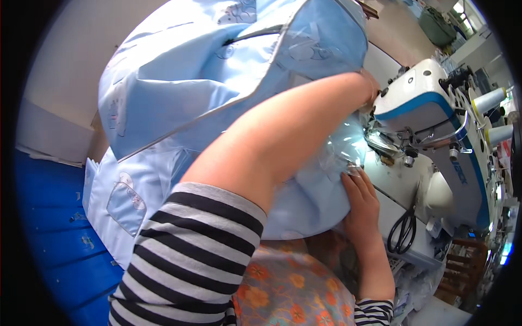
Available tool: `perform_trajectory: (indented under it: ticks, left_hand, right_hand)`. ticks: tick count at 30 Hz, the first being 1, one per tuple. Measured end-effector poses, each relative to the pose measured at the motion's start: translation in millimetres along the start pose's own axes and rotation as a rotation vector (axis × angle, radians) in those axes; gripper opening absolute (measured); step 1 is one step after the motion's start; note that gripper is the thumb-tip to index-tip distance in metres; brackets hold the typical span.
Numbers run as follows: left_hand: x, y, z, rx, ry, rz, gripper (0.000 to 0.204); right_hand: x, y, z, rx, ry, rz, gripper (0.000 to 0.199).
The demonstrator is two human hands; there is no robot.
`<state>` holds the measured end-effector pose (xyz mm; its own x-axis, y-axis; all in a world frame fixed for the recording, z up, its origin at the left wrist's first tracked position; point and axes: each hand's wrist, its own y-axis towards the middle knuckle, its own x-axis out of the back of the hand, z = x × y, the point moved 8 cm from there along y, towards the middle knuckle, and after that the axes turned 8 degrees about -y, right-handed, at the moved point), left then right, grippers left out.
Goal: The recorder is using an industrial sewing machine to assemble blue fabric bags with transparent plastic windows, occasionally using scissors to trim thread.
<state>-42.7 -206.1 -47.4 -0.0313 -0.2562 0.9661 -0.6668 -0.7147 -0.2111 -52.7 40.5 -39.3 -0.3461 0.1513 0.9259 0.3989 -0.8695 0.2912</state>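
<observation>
Pale blue fabric (217, 81), black-and-white striped sleeve (190, 261), orange-flowered apron (293, 293), white sewing machine (435, 108) with blue trim, black scissors (402, 231)

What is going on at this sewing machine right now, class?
A person in striped sleeves is working light blue fabric at a white and blue sewing machine. The left hand reaches across beside the machine head, and the right hand presses the fabric flat. Black scissors lie on the machine table.
</observation>
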Motion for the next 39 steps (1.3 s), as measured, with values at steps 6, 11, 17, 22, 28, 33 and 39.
perform_trajectory:
  ticks: [6,11,17,22,28,33,39]
  left_hand:
    - [10,-11,-8,-0.005,0.088,0.126,0.057]
    - [16,-33,7,0.012,-0.023,-0.034,0.044]
    - [36,-118,-12,-0.067,0.012,-0.534,0.019]
    - [-6,-178,-39,-0.163,0.075,-0.623,0.015]
    - [-20,-190,-41,-0.207,0.084,-0.665,0.028]
    - [-21,-189,-39,-0.204,0.026,-0.647,0.035]
    - [-18,-185,-42,-0.149,-0.006,-0.588,0.045]
  right_hand:
    - [3,-3,1,-0.011,-0.015,0.010,0.039]
    - [0,-5,2,0.015,0.015,-0.032,0.041]
    - [2,-5,-3,0.010,0.046,-0.084,0.038]
    - [4,-6,-1,0.032,0.058,-0.096,0.035]
    - [4,-7,-2,0.031,0.074,-0.081,0.034]
    - [4,-7,-1,0.032,0.084,-0.070,0.035]
    - [5,-5,-1,0.038,0.069,-0.066,0.036]
